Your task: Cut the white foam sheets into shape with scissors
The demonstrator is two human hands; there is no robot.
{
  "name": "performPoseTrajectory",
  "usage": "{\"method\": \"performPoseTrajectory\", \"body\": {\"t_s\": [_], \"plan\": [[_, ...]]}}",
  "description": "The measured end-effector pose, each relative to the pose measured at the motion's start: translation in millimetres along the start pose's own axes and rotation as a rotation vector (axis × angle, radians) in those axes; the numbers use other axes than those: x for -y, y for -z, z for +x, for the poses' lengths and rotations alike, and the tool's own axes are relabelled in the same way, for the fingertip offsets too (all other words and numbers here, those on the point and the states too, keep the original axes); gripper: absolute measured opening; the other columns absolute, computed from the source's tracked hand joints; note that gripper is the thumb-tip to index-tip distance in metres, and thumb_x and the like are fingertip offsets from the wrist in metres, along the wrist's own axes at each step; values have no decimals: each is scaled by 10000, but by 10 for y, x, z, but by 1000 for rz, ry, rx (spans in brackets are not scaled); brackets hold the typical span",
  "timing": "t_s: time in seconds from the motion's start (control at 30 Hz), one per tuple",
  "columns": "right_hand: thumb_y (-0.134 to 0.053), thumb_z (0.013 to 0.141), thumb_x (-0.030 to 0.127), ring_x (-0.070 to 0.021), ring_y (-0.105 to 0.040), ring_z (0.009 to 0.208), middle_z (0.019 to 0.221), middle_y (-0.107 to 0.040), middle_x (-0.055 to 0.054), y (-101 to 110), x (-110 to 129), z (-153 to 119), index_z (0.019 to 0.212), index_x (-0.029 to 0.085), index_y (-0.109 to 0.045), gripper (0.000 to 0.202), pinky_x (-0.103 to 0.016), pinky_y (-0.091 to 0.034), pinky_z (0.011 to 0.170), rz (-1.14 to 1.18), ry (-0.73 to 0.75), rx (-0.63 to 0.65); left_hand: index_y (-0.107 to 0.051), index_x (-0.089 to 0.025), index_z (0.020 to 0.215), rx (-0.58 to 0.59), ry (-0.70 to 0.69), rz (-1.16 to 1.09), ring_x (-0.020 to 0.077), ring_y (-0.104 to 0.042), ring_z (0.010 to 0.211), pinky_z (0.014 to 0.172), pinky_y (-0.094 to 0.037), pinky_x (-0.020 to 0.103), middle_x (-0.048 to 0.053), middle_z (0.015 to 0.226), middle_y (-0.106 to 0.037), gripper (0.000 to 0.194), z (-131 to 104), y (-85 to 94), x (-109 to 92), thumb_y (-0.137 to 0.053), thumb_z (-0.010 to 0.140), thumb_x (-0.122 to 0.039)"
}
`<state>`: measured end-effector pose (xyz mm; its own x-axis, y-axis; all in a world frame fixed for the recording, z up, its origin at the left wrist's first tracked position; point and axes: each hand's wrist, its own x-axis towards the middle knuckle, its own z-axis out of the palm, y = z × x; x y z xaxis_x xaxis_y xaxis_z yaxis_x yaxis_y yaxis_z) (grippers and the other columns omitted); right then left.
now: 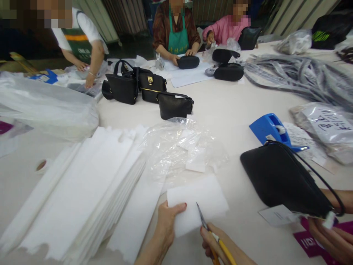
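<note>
White sheets (79,184) lay stacked to my left, with the black bag (281,176) off to the right and crumpled plastic (161,143) ahead. Nearest me, my left hand (165,222) pinched the small sheet (205,191) by its left side, while my right hand (213,241) gripped the scissors (203,218), tip over that sheet.
</note>
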<state>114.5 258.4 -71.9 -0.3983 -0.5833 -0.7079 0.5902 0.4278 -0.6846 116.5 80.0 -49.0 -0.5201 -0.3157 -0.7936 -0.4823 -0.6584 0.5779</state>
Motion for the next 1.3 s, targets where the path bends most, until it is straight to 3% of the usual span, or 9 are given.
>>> {"method": "performPoseTrajectory", "body": {"t_s": [0.23, 0.33, 0.43, 0.63, 0.77, 0.87, 0.97, 1.13, 1.3], "plan": [[-408, 737, 781, -161, -486, 713, 749, -480, -25, 2, -102, 129, 803, 179, -384, 606, -302, -437, 699, -43, 49, -129, -578, -59, 928, 7, 39, -8, 228, -593, 590, 585, -497, 364, 112, 744, -688, 558, -45, -26, 72, -754, 426, -226], [-372, 729, 806, -119, -423, 621, 692, -431, -3, -89, -115, 142, 789, 179, -361, 630, -252, -399, 567, -53, 113, -161, -566, -68, 954, -6, 54, -26, 246, -608, 605, 588, -505, 373, 108, 749, -692, 583, -12, -11, 89, -750, 422, -221], [-312, 655, 890, -78, -363, 490, 626, -392, 28, -190, -98, 133, 828, 172, -384, 742, -204, -312, 423, -37, 49, -160, -569, -64, 955, -40, 70, -3, 252, -618, 621, 596, -509, 367, 115, 763, -695, 603, 40, 11, 96, -754, 404, -224], [-353, 627, 894, -61, -339, 412, 510, -385, 54, -203, -164, 186, 798, 160, -423, 757, -192, -267, 398, 25, -19, -204, -579, -66, 950, -55, 117, 7, 264, -630, 648, 621, -517, 371, 105, 757, -696, 607, 146, 68, 87, -760, 391, -222], [-448, 683, 816, -95, -493, 541, 656, -520, 5, -47, -70, 99, 871, 158, -442, 684, -223, -410, 529, 234, -56, -53, -573, -56, 973, 6, 119, 19, 263, -635, 655, 637, -517, 368, 120, 766, -696, 593, 148, 91, 93, -742, 424, -206], [-447, 681, 820, -116, -522, 589, 676, -537, -19, 53, 130, -20, 854, 145, -441, 697, -247, -416, 582, 166, -101, 60, -559, -67, 1007, 36, 103, 10, 271, -637, 657, 636, -518, 386, 125, 782, -697, 588, 117, 89, 109, -727, 461, -206], [-471, 654, 829, -106, -496, 564, 666, -521, -9, 89, 292, -86, 865, 152, -409, 712, -237, -386, 558, 154, -158, 58, -582, -63, 962, 2, 50, 41, 247, -623, 626, 631, -518, 380, 128, 793, -696, 559, 77, 73, 96, -741, 444, -200], [-481, 628, 841, -90, -456, 573, 670, -475, 3, 108, 405, -134, 804, 150, -418, 716, -234, -364, 577, 135, -120, 91, -592, -69, 943, 0, 9, 46, 244, -618, 621, 623, -517, 382, 128, 781, -697, 549, 37, 57, 39, -766, 443, -215], [-351, 662, 873, -142, -524, 636, 719, -527, -42, 175, 377, -133, 816, 137, -463, 760, -284, -425, 635, -38, -88, 88, -588, -44, 942, 95, 197, -39, 289, -634, 648, 644, -512, 392, 157, 757, -691, 561, -84, 1, 31, -758, 431, -203]]}}
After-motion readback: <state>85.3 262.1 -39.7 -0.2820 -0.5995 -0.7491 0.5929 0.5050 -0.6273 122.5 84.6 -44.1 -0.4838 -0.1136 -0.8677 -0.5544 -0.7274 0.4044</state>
